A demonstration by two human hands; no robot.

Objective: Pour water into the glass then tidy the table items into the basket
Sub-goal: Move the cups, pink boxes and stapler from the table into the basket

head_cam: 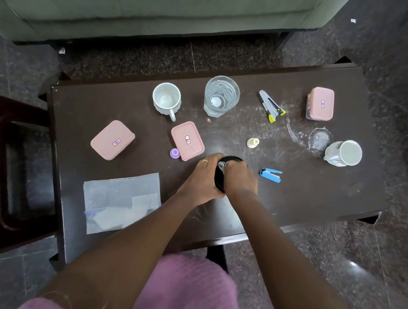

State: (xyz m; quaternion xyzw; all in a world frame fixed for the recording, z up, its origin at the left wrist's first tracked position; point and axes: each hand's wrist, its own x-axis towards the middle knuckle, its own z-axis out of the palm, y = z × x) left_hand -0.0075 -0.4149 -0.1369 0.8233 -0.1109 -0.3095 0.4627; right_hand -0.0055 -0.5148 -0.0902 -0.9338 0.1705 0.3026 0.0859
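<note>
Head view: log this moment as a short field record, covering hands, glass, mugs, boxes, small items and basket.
left hand: gripping black bottle
right hand: on bottle top
glass: upright, clear, contents unclear
mugs: one upright, one on its side
pink boxes: three
small items: blue stapler, purple cap
basket: not in view
table: dark, scratched
</note>
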